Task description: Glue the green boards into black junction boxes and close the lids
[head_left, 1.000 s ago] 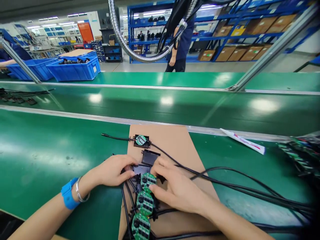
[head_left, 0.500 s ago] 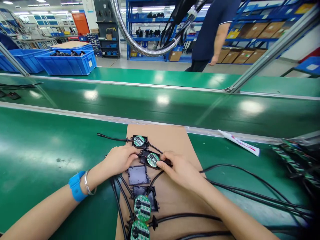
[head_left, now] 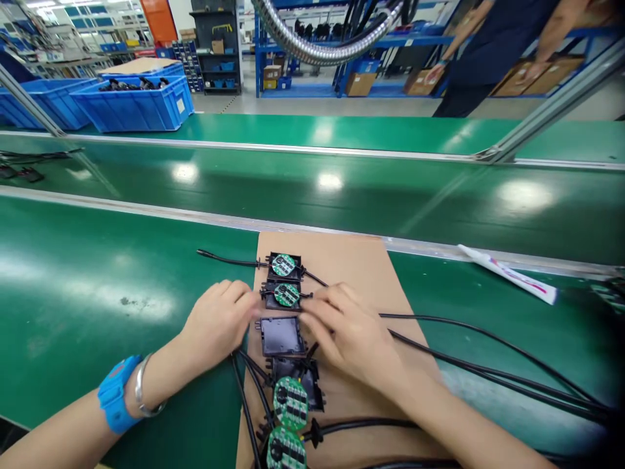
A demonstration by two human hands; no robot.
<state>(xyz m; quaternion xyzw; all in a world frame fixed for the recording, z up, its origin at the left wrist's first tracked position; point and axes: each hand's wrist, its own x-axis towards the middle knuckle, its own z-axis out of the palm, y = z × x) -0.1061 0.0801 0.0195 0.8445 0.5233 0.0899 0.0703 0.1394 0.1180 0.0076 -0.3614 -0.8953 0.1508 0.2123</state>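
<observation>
On a brown cardboard sheet [head_left: 342, 254] lies a column of black plastic housings. The far housing [head_left: 286, 277] holds a round green circuit board [head_left: 284, 264], with a black cable at each side. Just nearer, a second housing [head_left: 273, 303] holds another round board [head_left: 287, 295]. My left hand [head_left: 219, 322] is left of it, fingers curled, their tips blurred. At its right side is my right hand [head_left: 351, 332], thumb and forefinger apart, nothing seen between them. Below are an empty housing part [head_left: 282, 335], a third housing [head_left: 312, 387] and two loose boards [head_left: 290, 404].
Black cables [head_left: 488, 365] run right over the green bench. A white tube [head_left: 508, 273] lies at the right. Behind are metal rails, blue bins [head_left: 137, 101] at the far left, a hanging metal conduit [head_left: 322, 49], and a person [head_left: 498, 58] by shelves.
The second board now sits straight in its housing, level with the far one. Both hands have drawn back slightly from it. The view has tilted down, and the person behind has moved right.
</observation>
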